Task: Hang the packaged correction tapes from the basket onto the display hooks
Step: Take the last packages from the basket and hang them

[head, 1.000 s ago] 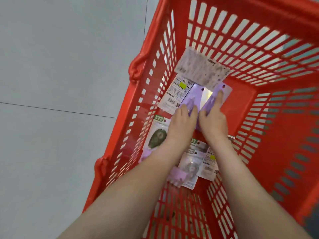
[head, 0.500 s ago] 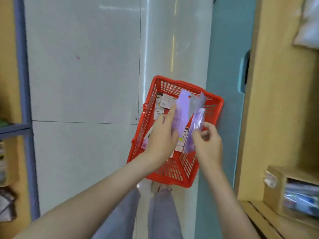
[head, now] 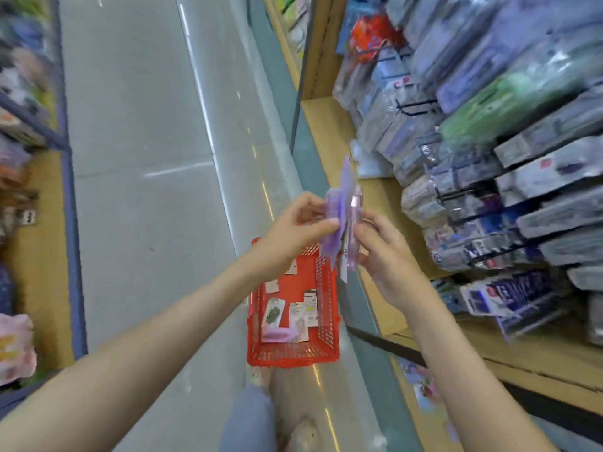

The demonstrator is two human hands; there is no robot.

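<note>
Head view: left hand and right hand pinch purple correction-tape packs upright above the red basket, likely separating one for hanging.

A small bunch of purple packaged correction tapes stands upright and edge-on, pinched between the left hand and the right hand, above the red mesh basket. More packs lie flat on the basket's floor. To the right, black display hooks carry blurred packages.
</note>
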